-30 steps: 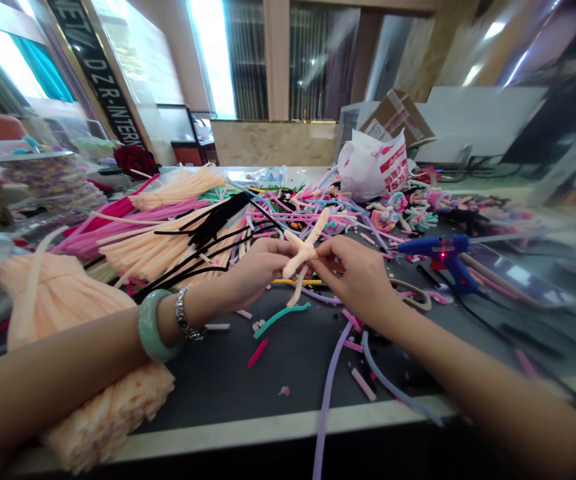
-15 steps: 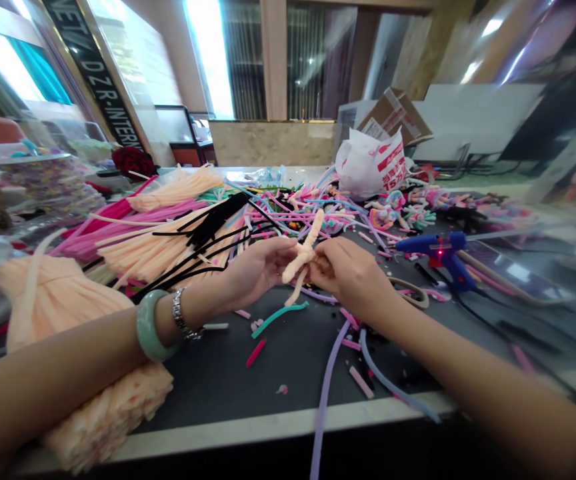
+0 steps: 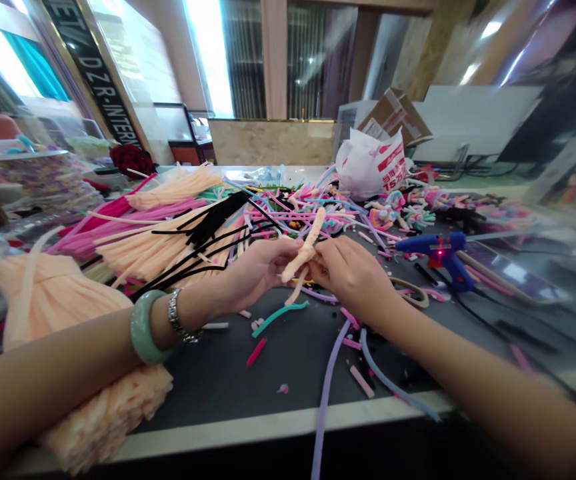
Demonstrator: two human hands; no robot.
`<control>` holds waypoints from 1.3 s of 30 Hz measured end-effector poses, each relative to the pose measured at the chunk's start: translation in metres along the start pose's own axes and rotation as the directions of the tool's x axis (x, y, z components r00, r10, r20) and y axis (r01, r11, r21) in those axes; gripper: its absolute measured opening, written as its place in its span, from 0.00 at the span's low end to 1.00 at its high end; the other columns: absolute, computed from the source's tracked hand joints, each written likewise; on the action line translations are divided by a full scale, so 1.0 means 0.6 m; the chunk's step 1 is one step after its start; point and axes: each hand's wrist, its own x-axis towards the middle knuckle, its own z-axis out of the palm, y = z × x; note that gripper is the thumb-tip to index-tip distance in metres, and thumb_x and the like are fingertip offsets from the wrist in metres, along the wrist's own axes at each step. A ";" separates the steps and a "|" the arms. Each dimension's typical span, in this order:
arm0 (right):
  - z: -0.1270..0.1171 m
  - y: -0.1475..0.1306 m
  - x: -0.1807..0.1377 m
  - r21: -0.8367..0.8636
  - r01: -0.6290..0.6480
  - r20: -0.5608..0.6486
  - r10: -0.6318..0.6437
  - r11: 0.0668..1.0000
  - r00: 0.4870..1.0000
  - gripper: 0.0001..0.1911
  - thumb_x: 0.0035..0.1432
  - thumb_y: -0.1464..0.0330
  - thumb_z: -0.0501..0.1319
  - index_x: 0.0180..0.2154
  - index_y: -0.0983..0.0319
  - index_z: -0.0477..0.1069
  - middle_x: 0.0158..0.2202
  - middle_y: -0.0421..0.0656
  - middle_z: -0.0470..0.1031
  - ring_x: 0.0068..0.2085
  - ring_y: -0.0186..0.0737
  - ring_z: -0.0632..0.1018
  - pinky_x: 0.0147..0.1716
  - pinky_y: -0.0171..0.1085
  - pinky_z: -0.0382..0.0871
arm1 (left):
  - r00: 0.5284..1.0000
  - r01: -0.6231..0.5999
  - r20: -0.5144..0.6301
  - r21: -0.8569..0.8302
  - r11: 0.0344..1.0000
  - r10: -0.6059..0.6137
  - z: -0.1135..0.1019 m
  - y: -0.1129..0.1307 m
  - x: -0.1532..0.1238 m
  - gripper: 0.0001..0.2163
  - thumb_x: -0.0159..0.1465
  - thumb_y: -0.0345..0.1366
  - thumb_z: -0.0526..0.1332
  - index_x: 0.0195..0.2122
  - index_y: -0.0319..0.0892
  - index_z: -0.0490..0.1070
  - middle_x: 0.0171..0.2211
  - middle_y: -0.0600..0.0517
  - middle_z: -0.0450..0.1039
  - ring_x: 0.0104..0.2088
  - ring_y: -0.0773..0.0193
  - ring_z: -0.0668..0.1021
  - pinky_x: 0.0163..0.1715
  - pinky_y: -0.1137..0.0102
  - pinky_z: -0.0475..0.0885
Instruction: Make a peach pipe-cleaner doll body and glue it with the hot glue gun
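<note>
My left hand (image 3: 261,269) and my right hand (image 3: 351,273) meet over the dark table (image 3: 228,373), both pinched on a small figure twisted from peach pipe cleaners (image 3: 307,250). The figure stands roughly upright between my fingertips, one long strand pointing up and away, shorter ends hanging below. My left wrist wears a green bangle (image 3: 144,328) and a metal bracelet.
Bundles of peach, pink and black pipe cleaners (image 3: 168,233) lie at left. A tangle of coloured pieces fills the table's middle back. A blue glue gun (image 3: 441,253) with a red light sits right of my hands, by a phone (image 3: 513,273). A white plastic bag (image 3: 373,167) stands behind.
My hands have closed in slightly on the peach figure and its crossed ends have drawn together. The camera has shifted a little.
</note>
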 end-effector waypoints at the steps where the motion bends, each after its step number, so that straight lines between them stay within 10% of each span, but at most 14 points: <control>1: 0.000 0.000 -0.001 0.005 0.005 0.008 -0.005 1.000 1.000 0.13 0.64 0.71 0.49 0.29 0.64 0.67 0.25 0.46 0.70 0.29 0.42 0.69 0.31 0.40 0.62 | 1.000 -0.003 0.010 0.014 1.000 0.003 0.000 0.000 0.000 0.09 0.57 0.38 0.59 0.30 0.37 0.75 0.29 0.51 0.75 0.32 0.65 0.75 0.38 0.70 0.70; 25: -0.012 0.005 -0.003 0.096 0.140 0.132 -0.152 0.985 0.979 0.11 0.64 0.73 0.50 0.34 0.67 0.70 0.33 0.51 0.74 0.35 0.44 0.71 0.37 0.42 0.66 | 0.999 -0.006 -0.036 0.199 0.980 0.013 0.002 -0.011 0.004 0.12 0.57 0.40 0.63 0.23 0.35 0.73 0.24 0.51 0.74 0.27 0.68 0.74 0.31 0.73 0.67; 39: -0.031 -0.003 -0.007 -0.016 0.152 -0.056 -0.153 0.988 0.987 0.16 0.60 0.64 0.56 0.47 0.64 0.69 0.46 0.50 0.74 0.43 0.49 0.69 0.42 0.46 0.64 | 0.998 -0.042 -0.044 0.203 0.978 0.052 0.000 -0.010 0.003 0.14 0.59 0.39 0.59 0.20 0.37 0.67 0.18 0.55 0.64 0.20 0.72 0.65 0.22 0.75 0.60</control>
